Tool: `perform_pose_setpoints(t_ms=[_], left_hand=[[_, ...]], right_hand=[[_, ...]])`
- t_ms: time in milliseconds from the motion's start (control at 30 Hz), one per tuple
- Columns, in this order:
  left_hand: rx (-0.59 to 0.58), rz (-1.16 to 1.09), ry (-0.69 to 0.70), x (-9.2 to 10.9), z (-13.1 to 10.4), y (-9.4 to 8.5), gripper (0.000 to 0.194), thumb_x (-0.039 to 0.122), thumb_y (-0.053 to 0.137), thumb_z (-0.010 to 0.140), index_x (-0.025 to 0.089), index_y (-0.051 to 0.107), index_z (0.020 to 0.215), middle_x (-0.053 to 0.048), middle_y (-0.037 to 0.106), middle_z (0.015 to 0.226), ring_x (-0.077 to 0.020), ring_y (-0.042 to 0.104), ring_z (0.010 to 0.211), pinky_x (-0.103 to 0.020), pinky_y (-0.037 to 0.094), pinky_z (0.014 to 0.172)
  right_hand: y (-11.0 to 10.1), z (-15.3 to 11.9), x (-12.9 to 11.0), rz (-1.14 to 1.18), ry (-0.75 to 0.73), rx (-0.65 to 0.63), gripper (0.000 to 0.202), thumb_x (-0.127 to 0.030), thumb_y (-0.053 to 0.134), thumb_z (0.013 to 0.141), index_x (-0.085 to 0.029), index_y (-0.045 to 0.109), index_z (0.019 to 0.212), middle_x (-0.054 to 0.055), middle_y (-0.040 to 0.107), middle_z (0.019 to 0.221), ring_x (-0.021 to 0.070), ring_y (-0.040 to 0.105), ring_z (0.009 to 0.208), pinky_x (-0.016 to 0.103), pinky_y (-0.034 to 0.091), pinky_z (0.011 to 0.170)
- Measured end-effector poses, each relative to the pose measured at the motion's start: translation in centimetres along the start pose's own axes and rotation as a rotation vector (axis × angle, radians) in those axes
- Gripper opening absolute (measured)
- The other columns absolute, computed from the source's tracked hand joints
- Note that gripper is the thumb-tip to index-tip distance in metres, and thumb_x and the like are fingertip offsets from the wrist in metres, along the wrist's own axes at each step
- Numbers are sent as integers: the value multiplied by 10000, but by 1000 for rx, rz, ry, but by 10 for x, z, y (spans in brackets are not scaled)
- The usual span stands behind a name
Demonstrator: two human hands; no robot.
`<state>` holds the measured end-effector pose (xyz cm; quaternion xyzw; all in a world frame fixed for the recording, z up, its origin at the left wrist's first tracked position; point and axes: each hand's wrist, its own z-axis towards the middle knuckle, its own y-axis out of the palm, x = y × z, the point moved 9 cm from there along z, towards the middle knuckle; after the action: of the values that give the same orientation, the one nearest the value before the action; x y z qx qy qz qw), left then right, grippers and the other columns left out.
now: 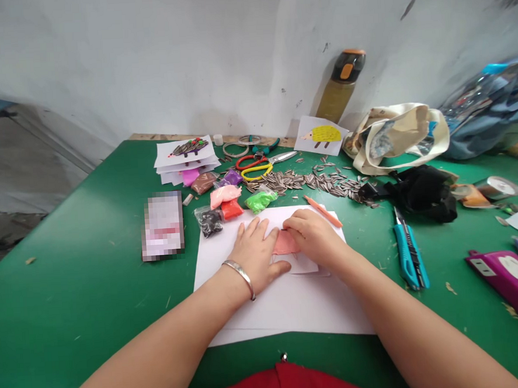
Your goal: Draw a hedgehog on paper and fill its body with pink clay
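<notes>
A flat piece of pink clay (285,243) lies on a small white card (302,264), which rests on larger white sheets (270,316). My left hand (259,253), with a silver bangle at the wrist, lies flat over the card's left side, fingers spread and thumb beside the clay. At the clay's upper right edge, my right hand (312,234) has its fingers bent together and touching the clay; anything between the fingertips is hidden. Thin drawn lines show on the card below the clay. An orange pen-like tool (324,211) lies just behind my right hand.
Bagged clay (261,199), scissors (257,166) and sunflower seeds (284,181) lie behind the sheets. Hedgehog pictures (186,151) are at the back left. A teal cutter (409,255) and a magenta case (507,278) lie right. A bottle (340,89) leans on the wall.
</notes>
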<state>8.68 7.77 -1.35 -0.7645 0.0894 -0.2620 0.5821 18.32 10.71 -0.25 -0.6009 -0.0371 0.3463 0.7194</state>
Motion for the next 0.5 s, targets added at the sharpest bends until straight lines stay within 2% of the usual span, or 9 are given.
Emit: perform_pose_setpoints(t_ms=[200, 333, 500], left_hand=[[13, -13, 11, 1, 2, -2, 719, 534, 613, 788, 140, 436, 1363, -177, 397, 1459, -381, 284, 1372, -606, 209, 1107], [22, -14, 17, 1, 3, -4, 675, 525, 622, 780, 148, 463, 1316, -169, 420, 1437, -373, 313, 1353, -586, 216, 1105], [11, -26, 1, 0, 4, -3, 736, 522, 635, 771, 137, 414, 1358, -178, 398, 1456, -372, 298, 1366, -566, 202, 1118]], right_hand=[[-5, 1, 2, -21, 51, 30, 267, -86, 457, 863, -178, 701, 807, 75, 618, 767, 198, 543, 774, 310, 395, 716], [-2, 2, -3, -31, 6, 2, 257, -95, 466, 854, -189, 705, 841, 63, 602, 747, 196, 526, 754, 308, 376, 695], [-1, 5, -5, -45, 10, 9, 257, -97, 459, 872, -180, 700, 839, 70, 603, 762, 194, 520, 760, 303, 358, 692]])
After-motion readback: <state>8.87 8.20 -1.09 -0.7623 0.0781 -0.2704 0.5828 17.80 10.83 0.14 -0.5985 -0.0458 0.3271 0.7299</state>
